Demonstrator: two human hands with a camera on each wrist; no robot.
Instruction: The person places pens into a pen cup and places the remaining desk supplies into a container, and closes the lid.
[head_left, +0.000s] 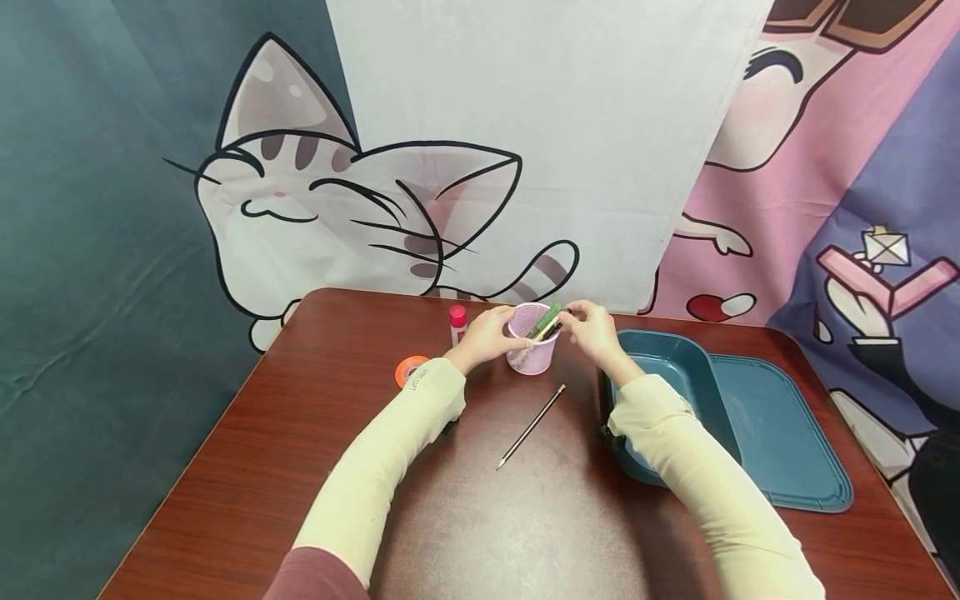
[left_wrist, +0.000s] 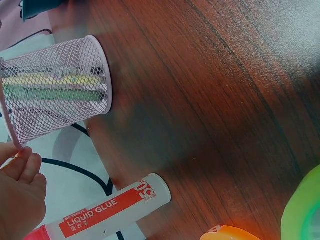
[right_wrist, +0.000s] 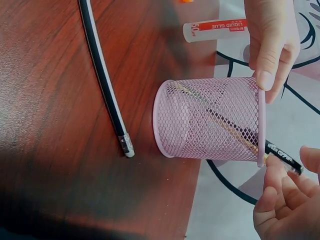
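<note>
A pink mesh pen cup (head_left: 530, 360) stands upright near the table's back edge, with green, yellow and black pens or pencils (head_left: 546, 323) leaning inside. My left hand (head_left: 487, 335) pinches its rim from the left, thumb in front. At the right of the rim is my right hand (head_left: 592, 333). In the right wrist view, its fingers (right_wrist: 276, 175) lie beside a black pen (right_wrist: 284, 156) that sticks out of the cup, and the thumb stands apart from it. A black-and-silver striped pencil (head_left: 531, 427) with an eraser end lies on the table before the cup.
A liquid glue bottle (left_wrist: 102, 212) with a red cap stands left of the cup. An orange tape roll (head_left: 409, 369) lies nearer, partly behind the left sleeve. On the right are a blue-green tray (head_left: 716, 417) and its flat lid (head_left: 795, 442), the tray partly under the right forearm.
</note>
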